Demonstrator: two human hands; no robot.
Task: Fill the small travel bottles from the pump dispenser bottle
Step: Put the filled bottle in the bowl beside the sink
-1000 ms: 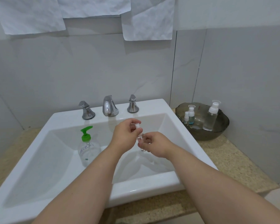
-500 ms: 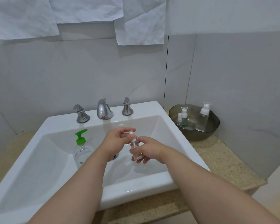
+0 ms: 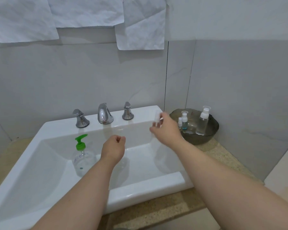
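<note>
Right hand (image 3: pixel 166 130): fingertips pinch the small travel bottle (image 3: pixel 157 117), blurred, raised over the back right of the sink (image 3: pixel 140 185), near the bowl (image 3: pixel 211 131) (probably heading there).
Left hand (image 3: pixel 114 148): fingers curled in against the thumb, nothing visible between them; it hangs over the basin.
Pump dispenser bottle (image 3: pixel 83 156): upright inside the basin, green pump on top, likely so spills drain.
Bowl contents: three capped bottles (image 3: pixel 202 123), upright, grouped on the counter.

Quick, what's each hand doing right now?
Left hand: closed, fingers curled, nothing visible in it.
Right hand: holding a small travel bottle.
</note>
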